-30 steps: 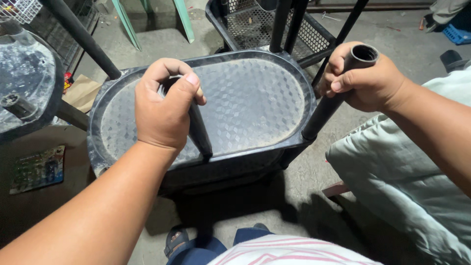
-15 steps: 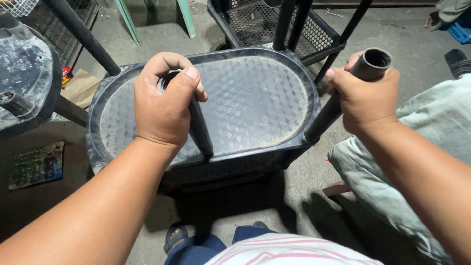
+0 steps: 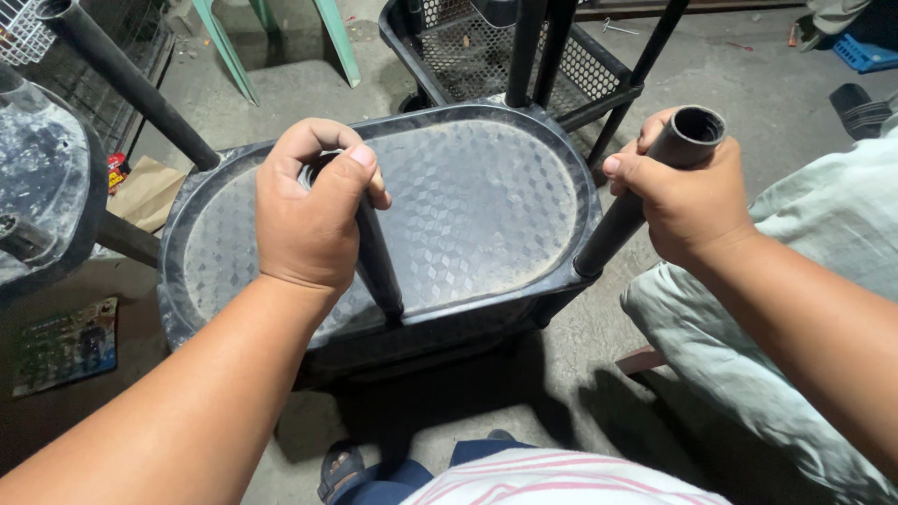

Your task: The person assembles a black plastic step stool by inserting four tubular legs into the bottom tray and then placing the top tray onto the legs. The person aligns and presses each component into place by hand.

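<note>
- Left hand (image 3: 313, 220): wrapping fully closed around the near-left black tube (image 3: 374, 257), which is standing in the near rim of the tray.
- Right hand (image 3: 687, 192): gripping tight the near-right black tube (image 3: 645, 192), its open end showing above the fist.
- Black oval tray (image 3: 477, 201): lying between both hands, textured surface facing up.
- Mesh basket (image 3: 468, 47): sitting farther back.

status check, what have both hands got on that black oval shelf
Left hand gripped round near black tube. Right hand gripped round corner tube, open end up. Both tubes seated in oval shelf. Nothing between hands; second black rack close behind.
</note>
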